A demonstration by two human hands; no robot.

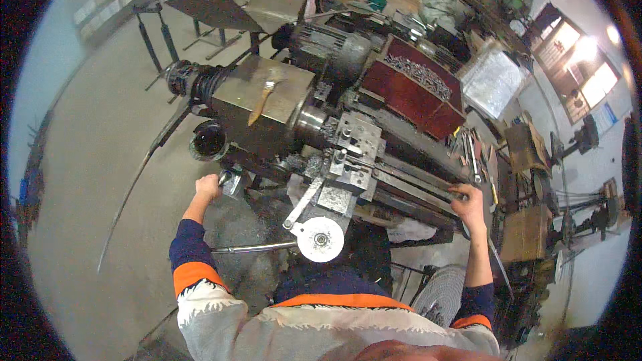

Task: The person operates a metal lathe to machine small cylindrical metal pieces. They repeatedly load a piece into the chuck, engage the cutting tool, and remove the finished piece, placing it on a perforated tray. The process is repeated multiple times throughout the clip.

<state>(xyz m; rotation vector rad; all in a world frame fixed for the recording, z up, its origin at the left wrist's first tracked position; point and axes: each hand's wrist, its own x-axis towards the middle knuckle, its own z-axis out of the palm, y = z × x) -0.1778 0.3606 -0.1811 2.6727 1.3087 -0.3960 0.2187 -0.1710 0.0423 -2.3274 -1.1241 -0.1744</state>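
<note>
A metal lathe lies before me, its headstock (pixel 261 90) at the left with a paintbrush (pixel 262 103) on top. My left hand (pixel 208 186) is closed around a lever handle at the machine's lower left. Over at the right end of the bed, my right hand (pixel 467 203) has bent fingers at the metal bars; what it grips, if anything, is unclear. Between the hands are the tool post (pixel 351 155), a flat metal lever (pixel 303 203) and a round white handwheel (pixel 321 239).
A dark red tray (pixel 409 98) of small metal parts stands behind the bed. Hand tools (pixel 473 153) lie near its right end. A long thin rod (pixel 125 200) sticks out at the left. A coiled, ribbed round thing (pixel 441 293) sits low at the right, near cardboard boxes (pixel 525 233).
</note>
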